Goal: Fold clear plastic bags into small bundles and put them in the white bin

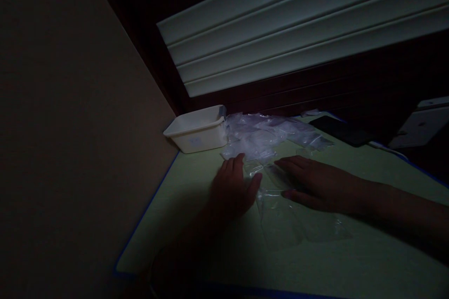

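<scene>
A pale green worktop [191,170] is spreading across the lower view, a blue edging [147,210] running along its border, and dim light is leaving much of the room in shadow. A plain brownish wall [70,126] is rising at the left, meeting dark reddish-brown framing [147,51] that is surrounding a panel of pale slats [280,23] behind the worktop. At the far right, a pale boxy object [423,126] is sitting in the gloom, and a white cord [389,151] is trailing near a flat black object [342,131] on the worktop's back edge. A white bin [210,136] is standing at the back left corner, wearing a small pale label [194,141] on its front; its marks are showing too faintly to read. Just beside the bin, a heap of clear plastic bags [259,133] is lying crumpled and glinting. Nearer, flatter clear bags [284,226] are lying on the worktop between and below the two hands. The left hand [231,187] is holding its thumb and fingers wide at their left edge; the right hand [308,180] is reaching over them from the right, thumb parted from the extended fingers.
</scene>
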A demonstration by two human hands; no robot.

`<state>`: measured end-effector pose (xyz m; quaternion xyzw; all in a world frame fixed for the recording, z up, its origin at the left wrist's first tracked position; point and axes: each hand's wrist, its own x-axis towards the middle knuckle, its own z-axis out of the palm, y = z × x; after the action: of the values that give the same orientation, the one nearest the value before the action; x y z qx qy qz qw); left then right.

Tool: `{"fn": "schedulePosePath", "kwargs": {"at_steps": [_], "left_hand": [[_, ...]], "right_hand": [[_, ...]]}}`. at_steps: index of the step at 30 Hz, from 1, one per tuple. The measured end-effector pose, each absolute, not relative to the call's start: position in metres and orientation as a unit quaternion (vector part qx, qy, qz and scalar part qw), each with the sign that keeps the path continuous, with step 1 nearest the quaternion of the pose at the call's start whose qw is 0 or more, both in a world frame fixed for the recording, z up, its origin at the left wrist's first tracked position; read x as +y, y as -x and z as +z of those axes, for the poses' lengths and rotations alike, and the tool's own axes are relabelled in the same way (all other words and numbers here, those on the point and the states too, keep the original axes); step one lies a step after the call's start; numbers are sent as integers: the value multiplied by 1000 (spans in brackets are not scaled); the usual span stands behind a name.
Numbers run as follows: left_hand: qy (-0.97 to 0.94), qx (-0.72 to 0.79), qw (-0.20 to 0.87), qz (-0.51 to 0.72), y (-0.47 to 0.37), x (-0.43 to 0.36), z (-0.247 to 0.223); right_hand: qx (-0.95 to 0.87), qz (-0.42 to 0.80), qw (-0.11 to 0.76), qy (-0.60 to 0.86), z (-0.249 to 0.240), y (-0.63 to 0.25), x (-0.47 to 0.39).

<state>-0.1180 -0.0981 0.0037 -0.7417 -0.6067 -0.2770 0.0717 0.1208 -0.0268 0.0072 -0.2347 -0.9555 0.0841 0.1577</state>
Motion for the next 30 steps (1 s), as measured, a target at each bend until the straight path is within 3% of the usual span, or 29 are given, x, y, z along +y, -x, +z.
{"fn": "schedulePosePath", "kwargs": {"at_steps": [11,21,30], "left_hand": [[735,-619,-26,-275,105,-102,-6],[687,-615,-254,-292,136,-80,-10],[692,-639,-217,-257,164,-72,-5]], "right_hand": [[-956,30,129,262,5,-125,-31],[-957,39,123,260,8,-125,-31],[-960,28,105,257,10,-123,-29]]}}
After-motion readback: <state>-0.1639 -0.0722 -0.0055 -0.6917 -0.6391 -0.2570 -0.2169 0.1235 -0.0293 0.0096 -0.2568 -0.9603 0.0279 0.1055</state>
